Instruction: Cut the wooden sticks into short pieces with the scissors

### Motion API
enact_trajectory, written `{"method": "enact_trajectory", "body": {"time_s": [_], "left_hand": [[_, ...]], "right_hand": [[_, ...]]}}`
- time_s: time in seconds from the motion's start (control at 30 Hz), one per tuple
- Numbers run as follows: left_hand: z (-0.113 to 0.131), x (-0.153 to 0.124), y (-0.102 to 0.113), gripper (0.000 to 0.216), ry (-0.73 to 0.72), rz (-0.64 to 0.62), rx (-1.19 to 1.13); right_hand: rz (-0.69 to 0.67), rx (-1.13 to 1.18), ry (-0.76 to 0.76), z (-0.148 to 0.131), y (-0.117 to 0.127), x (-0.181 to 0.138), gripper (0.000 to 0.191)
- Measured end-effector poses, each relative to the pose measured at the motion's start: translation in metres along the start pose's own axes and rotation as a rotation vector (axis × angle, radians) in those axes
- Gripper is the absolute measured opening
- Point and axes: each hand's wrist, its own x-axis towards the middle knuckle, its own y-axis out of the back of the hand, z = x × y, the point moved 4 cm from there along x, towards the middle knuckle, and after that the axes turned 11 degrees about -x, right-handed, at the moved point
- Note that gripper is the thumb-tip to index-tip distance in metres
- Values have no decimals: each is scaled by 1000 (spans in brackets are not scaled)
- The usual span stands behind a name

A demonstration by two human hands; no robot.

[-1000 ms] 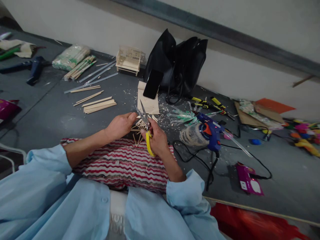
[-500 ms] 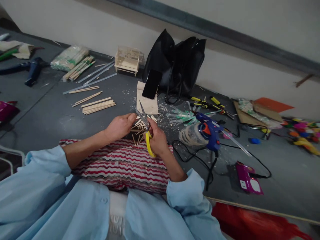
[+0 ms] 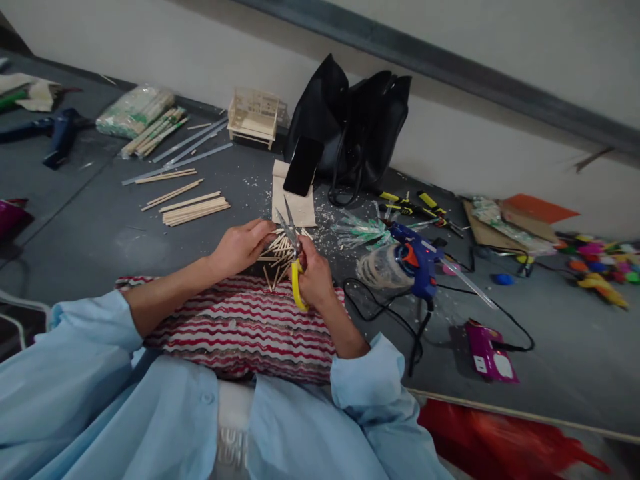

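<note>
My right hand (image 3: pixel 316 275) grips a pair of scissors (image 3: pixel 297 283) with yellow handles, their blades slightly apart and pointing away from me. Just left of the blades, my left hand (image 3: pixel 240 249) is closed in a pinch; whatever its fingers hold is too small to make out. Between and below both hands lies a loose pile of short cut wooden sticks (image 3: pixel 281 249), partly hidden by the fingers. A striped red and white cushion (image 3: pixel 240 323) lies under my forearms. Longer wooden sticks (image 3: pixel 195 212) are laid in small groups to the left.
A blue glue gun (image 3: pixel 424 267) rests against a clear plastic jar (image 3: pixel 383 268), its cable trailing rightward. Beyond the hands, a phone (image 3: pixel 303 167) leans by a black bag (image 3: pixel 345 127). A small wooden model bench (image 3: pixel 254 119) stands at the back. A purple power strip (image 3: pixel 493 353) sits right.
The view has shifted slightly. Both hands stay almost in place, and the scissors remain in my right hand with their blades a little apart.
</note>
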Motion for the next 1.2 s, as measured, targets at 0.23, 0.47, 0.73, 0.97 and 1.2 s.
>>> {"method": "enact_trajectory", "body": {"time_s": [0.23, 0.47, 0.73, 0.97, 1.2], "left_hand": [[-2, -1, 4, 25, -50, 46, -210], [1, 3, 10, 34, -1, -27, -475], [-4, 4, 12, 43, 48, -133, -710], [-11, 1, 15, 38, 50, -132, -686], [-12, 1, 15, 36, 69, -77, -738]], "right_hand": [[6, -36, 23, -1, 1, -2, 62], [-8, 5, 76, -6, 3, -4, 67], [-36, 20, 110, -7, 3, -3, 60], [-56, -70, 60, -13, 2, -4, 46], [-47, -63, 51, -11, 2, -3, 53]]}}
